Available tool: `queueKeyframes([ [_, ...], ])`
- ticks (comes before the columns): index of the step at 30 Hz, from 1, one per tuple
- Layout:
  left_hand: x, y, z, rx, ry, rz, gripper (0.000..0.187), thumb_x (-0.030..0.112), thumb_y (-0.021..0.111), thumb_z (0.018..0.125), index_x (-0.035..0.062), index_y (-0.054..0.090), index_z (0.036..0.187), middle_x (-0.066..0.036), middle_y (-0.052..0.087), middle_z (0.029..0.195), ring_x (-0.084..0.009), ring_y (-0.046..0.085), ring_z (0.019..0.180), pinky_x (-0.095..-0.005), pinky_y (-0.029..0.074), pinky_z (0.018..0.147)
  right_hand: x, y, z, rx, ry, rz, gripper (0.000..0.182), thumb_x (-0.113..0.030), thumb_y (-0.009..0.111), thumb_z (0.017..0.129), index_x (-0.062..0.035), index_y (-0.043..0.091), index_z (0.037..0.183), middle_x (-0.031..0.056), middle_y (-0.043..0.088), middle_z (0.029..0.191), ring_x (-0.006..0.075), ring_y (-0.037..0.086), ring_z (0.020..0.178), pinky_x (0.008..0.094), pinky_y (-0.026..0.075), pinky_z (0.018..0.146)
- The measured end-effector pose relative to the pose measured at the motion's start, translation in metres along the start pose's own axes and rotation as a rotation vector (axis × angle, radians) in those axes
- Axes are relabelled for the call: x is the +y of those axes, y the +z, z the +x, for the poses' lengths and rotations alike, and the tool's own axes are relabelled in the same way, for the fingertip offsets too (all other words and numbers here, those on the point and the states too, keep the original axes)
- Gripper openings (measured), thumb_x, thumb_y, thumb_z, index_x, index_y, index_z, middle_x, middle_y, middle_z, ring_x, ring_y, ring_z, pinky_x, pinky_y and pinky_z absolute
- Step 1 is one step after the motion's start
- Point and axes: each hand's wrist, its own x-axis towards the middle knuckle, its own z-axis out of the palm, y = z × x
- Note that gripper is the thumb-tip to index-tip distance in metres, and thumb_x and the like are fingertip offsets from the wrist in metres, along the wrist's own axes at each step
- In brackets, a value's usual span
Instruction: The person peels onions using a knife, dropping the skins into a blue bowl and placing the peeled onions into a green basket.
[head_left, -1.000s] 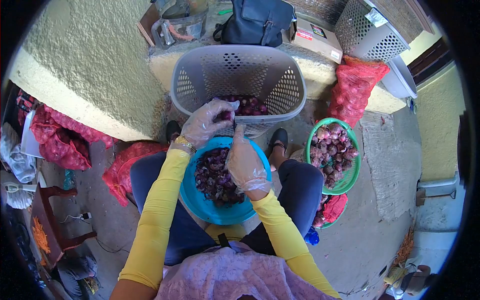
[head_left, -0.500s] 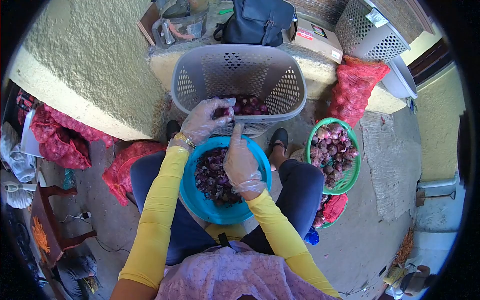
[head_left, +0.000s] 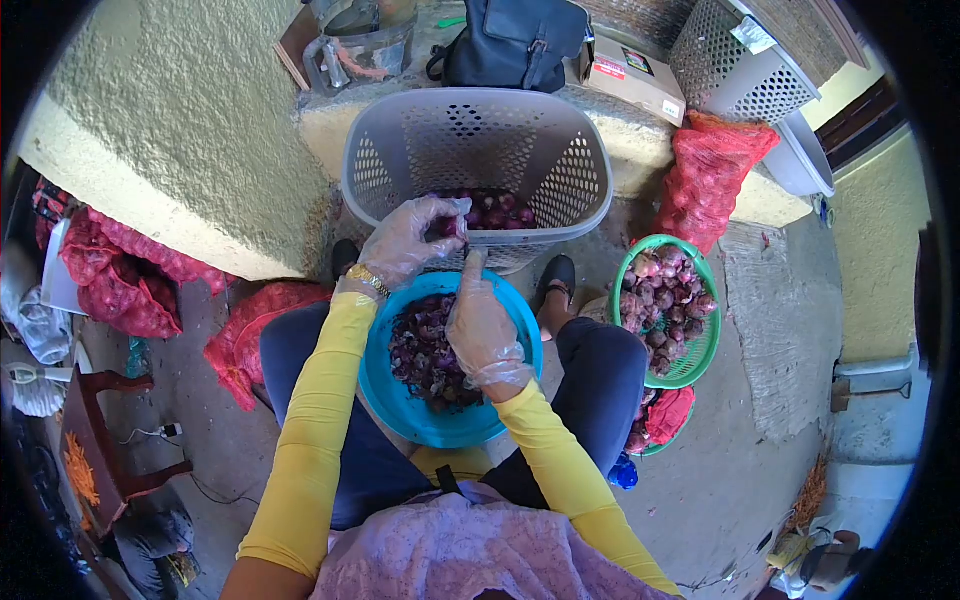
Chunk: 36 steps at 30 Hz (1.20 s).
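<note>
My left hand (head_left: 401,240), in a clear plastic glove, is closed on a red onion (head_left: 450,228), mostly hidden by the fingers, at the front rim of the grey basket (head_left: 478,237). Close below it my gloved right hand (head_left: 484,325) is closed, thumb stretched upward, on a thin dark tool (head_left: 467,256) that looks like a small knife; its handle is hidden. Beneath both hands a blue basin (head_left: 376,395) stands between my knees, holding dark purple onion skins (head_left: 423,345). Several shiny red onions (head_left: 500,212) lie at the bottom of the grey basket.
A green basket (head_left: 706,350) of unpeeled onions stands right of my knee, partly over another holding red netting (head_left: 669,416). Red mesh sacks (head_left: 715,175) stand at right and lie at left. A black backpack (head_left: 515,45) and a cardboard box (head_left: 634,80) sit on the ledge.
My left fingers have shifted slightly, so more of the onion's purple side shows. Otherwise both hands stay in nearly the same place.
</note>
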Motion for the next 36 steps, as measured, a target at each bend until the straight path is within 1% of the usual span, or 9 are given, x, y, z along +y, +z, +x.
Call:
queueKeyframes([
  [2, 0.008, -0.002, 0.0, -0.034, -0.057, 0.06, 0.029, 0.0, 0.078, 0.085, 0.0005, 0.066, 0.112, -0.015, 0.069, 0.125, -0.0281, 0.06, 0.132, -0.0386, 0.042, 0.115, 0.001, -0.002, 0.0, -0.093, 0.024, -0.041, 0.09, -0.003, 0.063, 0.087, 0.0087, 0.013, 0.161, 0.0299, 0.061, 0.114, 0.0445, 0.07, 0.091, 0.0518, 0.058, 0.074],
  [9, -0.004, -0.002, 0.003, -0.006, -0.014, 0.019, 0.029, 0.001, 0.077, 0.085, 0.0008, 0.066, 0.112, -0.012, 0.07, 0.113, -0.0264, 0.061, 0.129, -0.0394, 0.042, 0.114, 0.01, 0.014, 0.002, -0.038, 0.003, -0.064, 0.091, -0.003, 0.065, 0.086, 0.0087, 0.013, 0.16, 0.0306, 0.06, 0.113, 0.044, 0.071, 0.09, 0.0512, 0.059, 0.074],
  [12, 0.003, -0.004, 0.001, -0.034, -0.088, -0.044, 0.028, 0.003, 0.077, 0.085, 0.0011, 0.065, 0.11, -0.011, 0.07, 0.11, -0.0258, 0.061, 0.127, -0.0397, 0.042, 0.114, 0.015, 0.018, -0.003, -0.003, -0.037, -0.054, 0.093, -0.003, 0.066, 0.086, 0.0087, 0.012, 0.161, 0.0303, 0.06, 0.112, 0.0436, 0.071, 0.09, 0.0507, 0.059, 0.074],
  [21, 0.014, -0.007, -0.002, -0.035, -0.018, 0.192, 0.027, 0.005, 0.077, 0.083, 0.0012, 0.064, 0.107, -0.01, 0.07, 0.108, -0.0237, 0.062, 0.124, -0.0381, 0.043, 0.111, 0.016, 0.017, -0.002, -0.023, -0.007, -0.064, 0.089, -0.002, 0.063, 0.088, 0.0096, 0.012, 0.16, 0.0292, 0.06, 0.109, 0.0431, 0.071, 0.092, 0.0501, 0.059, 0.075],
  [24, 0.013, -0.007, -0.003, -0.045, -0.056, 0.095, 0.033, 0.004, 0.077, 0.083, 0.0005, 0.064, 0.113, -0.01, 0.07, 0.114, -0.0212, 0.063, 0.115, -0.0376, 0.043, 0.111, 0.021, 0.009, -0.002, -0.003, -0.041, -0.026, 0.083, -0.002, 0.062, 0.089, 0.0111, 0.018, 0.159, 0.0287, 0.062, 0.106, 0.0429, 0.07, 0.091, 0.0494, 0.058, 0.075],
  [26, 0.01, -0.007, -0.004, -0.007, -0.077, 0.046, 0.038, 0.002, 0.077, 0.083, -0.0011, 0.064, 0.12, -0.01, 0.069, 0.119, -0.0181, 0.061, 0.109, -0.0367, 0.045, 0.109, 0.024, 0.001, -0.006, 0.005, -0.186, -0.125, 0.074, -0.003, 0.06, 0.091, 0.0129, 0.027, 0.155, 0.0278, 0.065, 0.098, 0.0431, 0.069, 0.087, 0.0488, 0.056, 0.072],
  [30, -0.007, -0.006, -0.005, 0.006, -0.074, -0.282, 0.045, 0.002, 0.075, 0.085, -0.001, 0.062, 0.129, -0.009, 0.066, 0.122, -0.0155, 0.059, 0.11, -0.0348, 0.046, 0.107, 0.02, -0.005, -0.013, 0.024, -0.086, 0.109, 0.066, -0.005, 0.059, 0.094, 0.014, 0.032, 0.152, 0.0274, 0.066, 0.088, 0.0421, 0.068, 0.08, 0.0483, 0.054, 0.069],
  [32, -0.003, -0.009, -0.008, 0.022, -0.034, -0.483, 0.051, 0.001, 0.075, 0.086, -0.001, 0.059, 0.134, -0.011, 0.064, 0.132, -0.0154, 0.059, 0.111, -0.0343, 0.046, 0.108, 0.022, -0.011, -0.02, 0.029, -0.057, 0.109, 0.058, -0.004, 0.058, 0.1, 0.0058, 0.038, 0.153, 0.0154, 0.059, 0.074, 0.0269, 0.062, 0.067, 0.0398, 0.046, 0.058],
  [36, 0.017, -0.012, -0.01, 0.069, 0.026, -0.591, 0.056, 0.001, 0.075, 0.086, -0.0001, 0.057, 0.139, -0.011, 0.064, 0.133, -0.0164, 0.06, 0.112, -0.0353, 0.046, 0.109, 0.009, -0.04, -0.029, -0.053, 0.025, 0.071, 0.055, -0.009, 0.059, 0.102, 0.0039, 0.041, 0.152, 0.017, 0.061, 0.076, 0.0315, 0.065, 0.069, 0.0426, 0.049, 0.06],
])
